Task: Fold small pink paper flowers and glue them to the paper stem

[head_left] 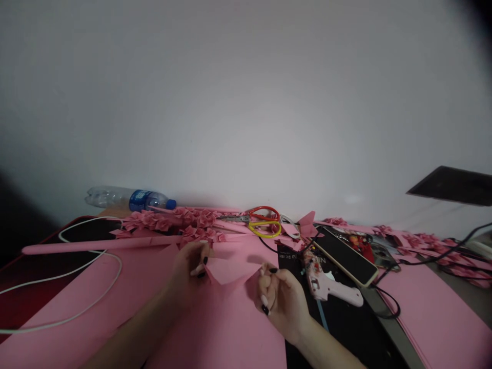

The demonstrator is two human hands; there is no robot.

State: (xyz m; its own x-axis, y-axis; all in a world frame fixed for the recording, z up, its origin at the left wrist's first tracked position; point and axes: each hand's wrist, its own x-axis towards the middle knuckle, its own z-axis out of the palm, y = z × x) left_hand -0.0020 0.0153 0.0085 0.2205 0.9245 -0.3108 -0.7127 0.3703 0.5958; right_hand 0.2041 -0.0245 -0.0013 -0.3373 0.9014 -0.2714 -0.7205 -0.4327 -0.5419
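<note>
Between my two hands is a small folded piece of pink paper [230, 271], raised a little over large pink sheets [230, 328]. Its left corner is pinched by the fingers of my left hand [192, 266]. My right hand [282, 300] grips the opposite corner between thumb and forefinger, the other fingers curled in. Beyond the paper lie scissors [265, 223] with one red and one yellow handle loop. A glue gun [330, 287] with a pale pink handle rests to the right of my right hand.
Folded pink paper flowers [192, 220] line the wall's foot. A plastic bottle [130, 198] lies on its side at the back left. A white cable [92, 294] loops at left. A phone [346, 253] and more pink sheets [438, 312] lie at right.
</note>
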